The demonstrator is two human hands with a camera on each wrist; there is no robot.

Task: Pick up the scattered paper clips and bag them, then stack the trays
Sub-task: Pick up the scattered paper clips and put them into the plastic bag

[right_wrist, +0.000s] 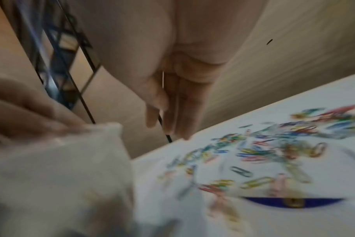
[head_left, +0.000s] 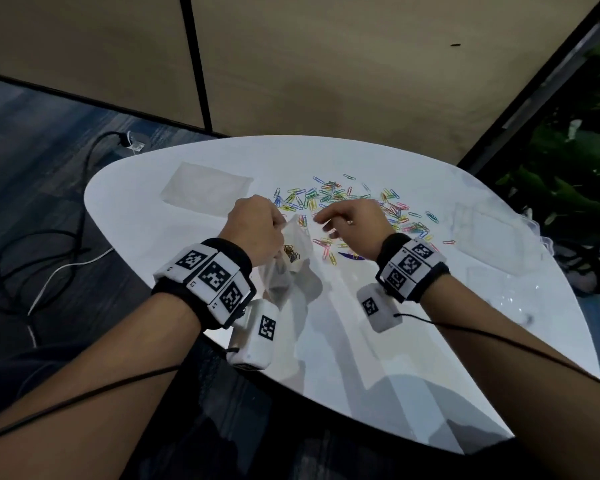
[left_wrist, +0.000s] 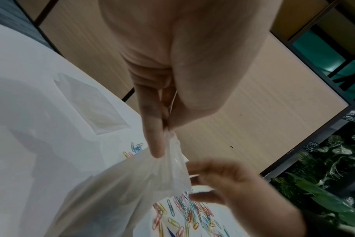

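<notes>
Many coloured paper clips (head_left: 343, 199) (right_wrist: 263, 152) (left_wrist: 188, 213) lie scattered over the middle of the white table (head_left: 361, 341). My left hand (head_left: 257, 226) (left_wrist: 152, 128) pinches the rim of a clear plastic bag (head_left: 293, 251) (left_wrist: 132, 184) (right_wrist: 61, 168), which hangs above the table with a few clips (head_left: 291, 252) in its bottom. My right hand (head_left: 350, 220) (right_wrist: 172, 104) (left_wrist: 223, 179) hovers just right of the bag's mouth, fingers relaxed and nothing visible in them. One clear tray (head_left: 205, 188) (left_wrist: 91, 102) sits at the back left, another (head_left: 489, 237) at the right.
A dark blue crescent-shaped piece (head_left: 350, 255) (right_wrist: 294, 202) lies among the nearest clips. Cables (head_left: 32, 254) trail over the floor to the left of the table. Leafy plants (head_left: 568, 168) stand beyond the table's right edge. A beige wall runs behind.
</notes>
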